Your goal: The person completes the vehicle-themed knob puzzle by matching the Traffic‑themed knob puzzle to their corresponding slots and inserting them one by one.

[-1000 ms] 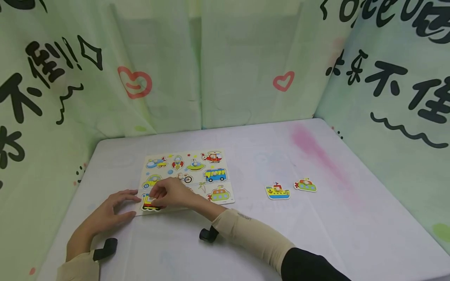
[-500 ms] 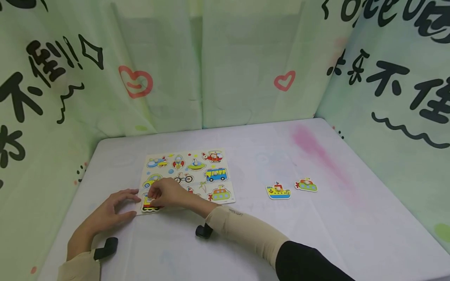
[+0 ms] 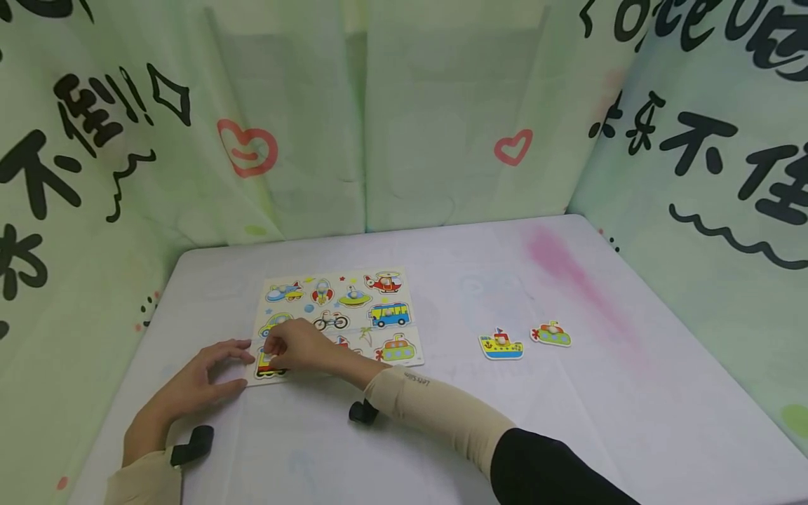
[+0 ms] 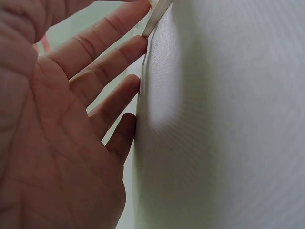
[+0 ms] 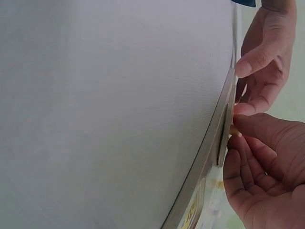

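A pale wooden knob puzzle board with vehicle pictures lies on the white table. At its lower left corner, a train puzzle piece is partly covered by my right hand. My right thumb and fingers pinch the piece's small wooden knob in the right wrist view. Whether the piece sits fully in its recess, I cannot tell. My left hand has its fingers extended, with fingertips touching the board's left edge; the left wrist view shows the palm holding nothing.
To the right of the board lie a loose boat piece and a loose submarine piece. The white-covered table is bordered by pale green curtains at the back and sides.
My right hand and forearm have shifted slightly left, while the fingers stay at the train piece. The left hand keeps its place at the board's edge.
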`<state>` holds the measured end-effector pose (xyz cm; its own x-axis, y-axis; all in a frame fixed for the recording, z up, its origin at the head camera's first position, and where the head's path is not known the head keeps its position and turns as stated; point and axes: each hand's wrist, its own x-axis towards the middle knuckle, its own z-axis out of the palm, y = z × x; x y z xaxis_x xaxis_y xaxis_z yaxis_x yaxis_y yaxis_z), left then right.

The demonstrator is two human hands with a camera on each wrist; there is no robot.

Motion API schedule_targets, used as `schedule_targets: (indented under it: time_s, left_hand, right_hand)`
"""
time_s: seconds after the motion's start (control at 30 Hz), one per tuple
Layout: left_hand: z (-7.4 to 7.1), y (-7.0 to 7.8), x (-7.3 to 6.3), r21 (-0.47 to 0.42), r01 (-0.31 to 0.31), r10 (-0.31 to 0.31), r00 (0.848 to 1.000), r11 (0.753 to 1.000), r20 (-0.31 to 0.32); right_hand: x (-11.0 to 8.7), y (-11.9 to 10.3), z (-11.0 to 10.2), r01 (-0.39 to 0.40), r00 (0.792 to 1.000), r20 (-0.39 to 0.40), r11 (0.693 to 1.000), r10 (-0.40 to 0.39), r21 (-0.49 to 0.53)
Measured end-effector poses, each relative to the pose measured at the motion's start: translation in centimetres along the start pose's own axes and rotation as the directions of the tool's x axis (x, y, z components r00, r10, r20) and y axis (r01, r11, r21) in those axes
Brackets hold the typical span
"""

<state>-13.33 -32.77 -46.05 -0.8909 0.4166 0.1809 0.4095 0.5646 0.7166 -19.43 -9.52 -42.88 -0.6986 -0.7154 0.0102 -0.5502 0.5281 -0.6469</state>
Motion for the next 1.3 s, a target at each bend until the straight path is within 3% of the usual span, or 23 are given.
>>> schedule_targets:
  time_s: [0.37, 0.83, 0.97, 1.1, 1.3]
  left_hand:
    - [0.4, -0.3, 0.1, -0.01, -0.041, 0.041, 0.999, 0.999, 0.0]
    - [0.1, -0.2, 0.1, 0.012, -0.01, 0.01, 1.0, 1.0, 0.009]
    - [0.0, 0.1, 0.2, 0.012, 0.05, -0.051, 0.998, 0.999, 0.036]
    - [-0.2, 0.4, 0.3, 0.005, 0.096, -0.096, 0.994, 0.995, 0.06]
    - [-0.2, 0.3, 0.2, 0.032, 0.079, -0.08, 0.996, 0.996, 0.047]
  right_hand:
    - [-0.3, 0.4, 0.3, -0.015, 1.0, -0.005, 1.0, 0.015, 0.002]
    - [-3.1, 0.2, -1.8, 0.03, 0.992, -0.125, 0.977, -0.004, 0.211]
    - [-4.0, -0.1, -2.4, 0.051, 0.989, -0.148, 0.959, -0.01, 0.278]
    - [-4.6, -0.4, -2.9, 0.073, 0.987, -0.16, 0.952, -0.026, 0.298]
    - [-5.7, -0.6, -3.5, 0.107, 0.982, -0.184, 0.942, -0.05, 0.317]
